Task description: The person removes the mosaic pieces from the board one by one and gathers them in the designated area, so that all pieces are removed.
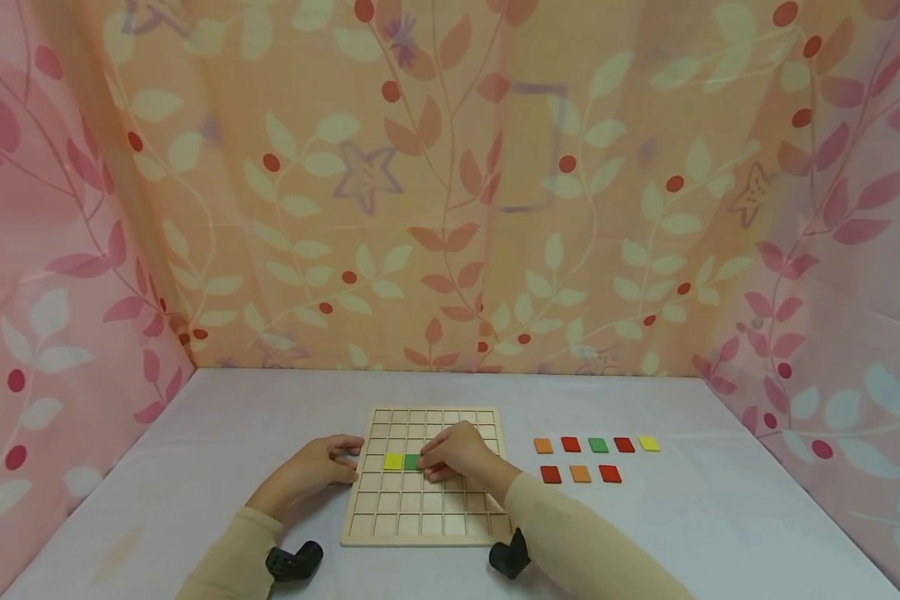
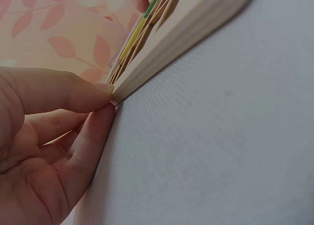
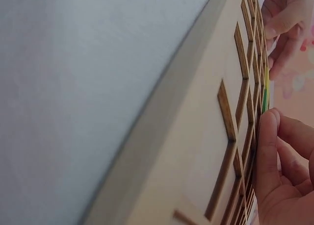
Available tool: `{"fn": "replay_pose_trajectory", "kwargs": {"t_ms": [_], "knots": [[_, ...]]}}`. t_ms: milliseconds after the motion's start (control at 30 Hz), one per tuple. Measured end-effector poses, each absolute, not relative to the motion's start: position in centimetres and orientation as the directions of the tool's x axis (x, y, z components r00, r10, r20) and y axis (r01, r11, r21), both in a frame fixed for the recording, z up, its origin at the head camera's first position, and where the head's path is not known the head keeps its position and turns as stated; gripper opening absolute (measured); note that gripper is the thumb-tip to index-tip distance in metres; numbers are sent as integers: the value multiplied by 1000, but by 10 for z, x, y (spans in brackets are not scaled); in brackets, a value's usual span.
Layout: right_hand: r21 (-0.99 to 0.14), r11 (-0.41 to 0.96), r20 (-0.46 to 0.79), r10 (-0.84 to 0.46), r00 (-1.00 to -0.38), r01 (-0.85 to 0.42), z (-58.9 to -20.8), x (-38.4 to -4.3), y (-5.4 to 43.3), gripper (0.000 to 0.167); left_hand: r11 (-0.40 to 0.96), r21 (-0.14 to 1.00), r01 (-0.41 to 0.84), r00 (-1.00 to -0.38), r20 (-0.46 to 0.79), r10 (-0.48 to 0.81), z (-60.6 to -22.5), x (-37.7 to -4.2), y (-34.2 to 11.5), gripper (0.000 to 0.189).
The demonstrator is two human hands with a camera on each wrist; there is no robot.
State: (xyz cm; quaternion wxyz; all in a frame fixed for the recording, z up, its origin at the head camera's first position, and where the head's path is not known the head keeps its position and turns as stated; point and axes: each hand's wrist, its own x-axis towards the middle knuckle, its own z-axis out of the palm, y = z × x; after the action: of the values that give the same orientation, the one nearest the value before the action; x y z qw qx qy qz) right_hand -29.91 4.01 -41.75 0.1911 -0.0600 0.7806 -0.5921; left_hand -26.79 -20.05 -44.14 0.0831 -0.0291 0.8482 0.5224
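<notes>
A pale wooden board [image 1: 390, 525] with a square grid of raised strips lies on the table. On it a yellow square tile [image 1: 393, 462] sits in a cell, with a green square tile [image 1: 411, 462] just to its right. My right hand [image 1: 461, 454] reaches over the board, thumb and index fingertips together on the right end of the green tile; the right wrist view shows this pinch [image 3: 287, 161] from the side. At the board's left edge, my left hand [image 1: 311, 471] grips the rim between thumb and index finger [image 2: 95, 132].
Right of the board, two rows of loose square tiles lie on the white table [image 1: 720, 517]: orange [image 1: 543, 446], red [image 1: 571, 444], green [image 1: 597, 445] and yellow [image 1: 648, 444] among them. Black wrist devices [image 1: 294, 562] show at both sleeves. Floral cloth [image 1: 450, 208] encloses the back and sides.
</notes>
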Motion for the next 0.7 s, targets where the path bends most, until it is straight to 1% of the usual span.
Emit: {"fn": "replay_pose_trajectory", "kwargs": {"t_ms": [467, 700], "knots": [[-946, 298, -218, -291, -931, 129, -416, -297, 38, 16, 468, 876, -120, -984, -167, 60, -439, -269, -201, 60], [-940, 312, -233, -289, -928, 139, -415, -299, 37, 14, 475, 872, -118, -984, -166, 60, -438, -268, -201, 60]]}}
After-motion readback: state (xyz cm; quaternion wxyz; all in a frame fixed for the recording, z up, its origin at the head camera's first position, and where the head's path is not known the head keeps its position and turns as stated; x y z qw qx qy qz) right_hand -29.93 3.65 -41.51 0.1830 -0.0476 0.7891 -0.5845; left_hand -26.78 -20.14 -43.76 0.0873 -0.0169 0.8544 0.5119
